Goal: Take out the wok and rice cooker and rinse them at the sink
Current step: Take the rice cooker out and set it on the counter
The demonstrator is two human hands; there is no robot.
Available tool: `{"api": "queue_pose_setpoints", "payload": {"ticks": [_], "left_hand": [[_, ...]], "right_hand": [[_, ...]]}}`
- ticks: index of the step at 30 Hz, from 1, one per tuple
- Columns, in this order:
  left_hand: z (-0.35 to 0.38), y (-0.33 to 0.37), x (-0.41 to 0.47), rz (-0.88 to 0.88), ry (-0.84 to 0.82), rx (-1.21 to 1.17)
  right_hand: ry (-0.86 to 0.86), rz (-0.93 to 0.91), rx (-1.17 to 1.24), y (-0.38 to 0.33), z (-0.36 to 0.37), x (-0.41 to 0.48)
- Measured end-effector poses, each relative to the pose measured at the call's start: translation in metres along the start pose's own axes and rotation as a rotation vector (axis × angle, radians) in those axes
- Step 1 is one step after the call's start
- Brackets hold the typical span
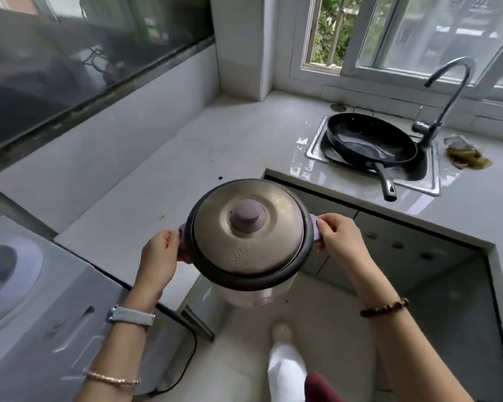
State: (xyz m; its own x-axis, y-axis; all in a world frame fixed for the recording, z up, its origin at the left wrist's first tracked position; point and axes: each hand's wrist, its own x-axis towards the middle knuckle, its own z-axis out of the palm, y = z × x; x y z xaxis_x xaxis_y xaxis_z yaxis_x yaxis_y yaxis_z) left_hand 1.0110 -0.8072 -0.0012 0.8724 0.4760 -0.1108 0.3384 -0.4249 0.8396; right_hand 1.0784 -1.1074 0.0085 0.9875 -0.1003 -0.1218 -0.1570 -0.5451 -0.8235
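**Rice cooker in both hands, sink to the far right**

I have the rice cooker (249, 233) up in the air between my hands, lid on, over the floor just near the inner corner of the table (157, 175). My left hand (160, 253) grips the lilac handle on its left side. My right hand (340, 242) curls round the matching handle on the right, so the line between the handles runs left to right.

The wok (369, 140) lies in the sink (312, 150), well apart from the cooker, with its handle reaching over the near rim. From my hands the sink lies far and to the right, and the right hand is the nearer one. The faucet (450, 91) stands at the basin's far right side. As I judge it, the wok fills most of the basin, so the cooker will have little room there.
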Motion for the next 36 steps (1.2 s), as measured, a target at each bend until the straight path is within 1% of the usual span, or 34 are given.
{"api": "queue_pose_setpoints", "payload": {"ticks": [5,11,14,17,21,26,31,36], "left_hand": [[0.026,0.012,0.039,-0.076,0.09,-0.018],[0.045,0.021,0.071,-0.15,0.256,-0.046],[0.046,0.019,0.086,-0.202,0.313,-0.058],[0.042,0.016,0.104,-0.264,0.379,-0.065],[0.029,0.013,0.129,-0.291,0.46,-0.031],[0.005,-0.009,0.172,-0.348,0.53,-0.02],[-0.013,-0.036,0.216,-0.422,0.573,-0.062],[-0.019,-0.04,0.249,-0.43,0.596,0.0]], "right_hand": [[-0.134,-0.037,-0.021,-0.018,0.006,0.087],[-0.271,-0.181,-0.135,-0.05,0.027,0.174],[-0.32,-0.217,-0.164,-0.067,0.048,0.205],[-0.374,-0.233,-0.149,-0.083,0.075,0.232],[-0.429,-0.258,-0.168,-0.109,0.118,0.26],[-0.507,-0.283,-0.173,-0.139,0.171,0.286],[-0.548,-0.311,-0.197,-0.168,0.222,0.317],[-0.579,-0.293,-0.237,-0.183,0.264,0.345]]}}
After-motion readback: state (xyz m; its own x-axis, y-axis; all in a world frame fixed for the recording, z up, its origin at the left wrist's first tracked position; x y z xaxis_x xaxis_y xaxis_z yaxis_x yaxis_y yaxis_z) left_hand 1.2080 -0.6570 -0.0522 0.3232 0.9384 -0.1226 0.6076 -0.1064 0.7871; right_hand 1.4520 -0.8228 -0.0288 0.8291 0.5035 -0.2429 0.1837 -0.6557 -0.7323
